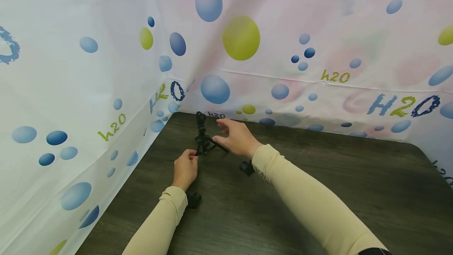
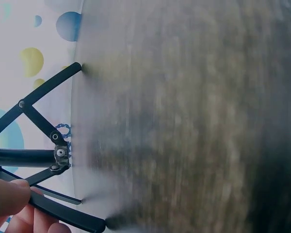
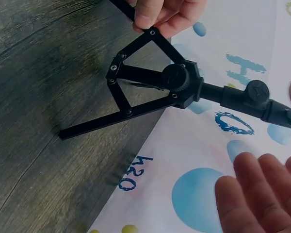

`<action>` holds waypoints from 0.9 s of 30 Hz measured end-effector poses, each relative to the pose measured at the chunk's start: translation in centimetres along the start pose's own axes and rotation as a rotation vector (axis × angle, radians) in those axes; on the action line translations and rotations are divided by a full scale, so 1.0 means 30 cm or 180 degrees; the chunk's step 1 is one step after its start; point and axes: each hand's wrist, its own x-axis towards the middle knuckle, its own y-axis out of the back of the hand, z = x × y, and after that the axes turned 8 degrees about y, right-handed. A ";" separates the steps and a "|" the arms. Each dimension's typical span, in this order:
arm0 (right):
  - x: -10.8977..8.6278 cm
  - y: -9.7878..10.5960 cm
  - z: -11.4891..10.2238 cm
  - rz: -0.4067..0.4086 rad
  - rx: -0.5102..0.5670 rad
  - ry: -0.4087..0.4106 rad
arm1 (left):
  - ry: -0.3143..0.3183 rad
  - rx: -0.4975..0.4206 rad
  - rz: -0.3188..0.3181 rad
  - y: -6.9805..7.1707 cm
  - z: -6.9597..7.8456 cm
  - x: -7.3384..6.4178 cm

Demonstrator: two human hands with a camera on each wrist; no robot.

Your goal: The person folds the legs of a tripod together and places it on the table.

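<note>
Two long tan sleeves reach over the dark counter point(image 1: 318, 176) to a small black tripod point(image 1: 202, 139) standing near the far corner. On its near side, the left hand point(image 1: 185, 168) pinches one leg. Just beside it, the right hand point(image 1: 236, 137) hovers, fingers loose, holding nothing.

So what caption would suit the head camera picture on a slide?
A left hand pinches a leg of a small black tripod on a dark wooden table; the open right hand hovers beside it.
</note>
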 end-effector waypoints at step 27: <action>0.142 0.003 -0.042 0.0116 0.0050 0.0049 | -0.0066 0.0020 -0.0090 0.007 0.007 -0.012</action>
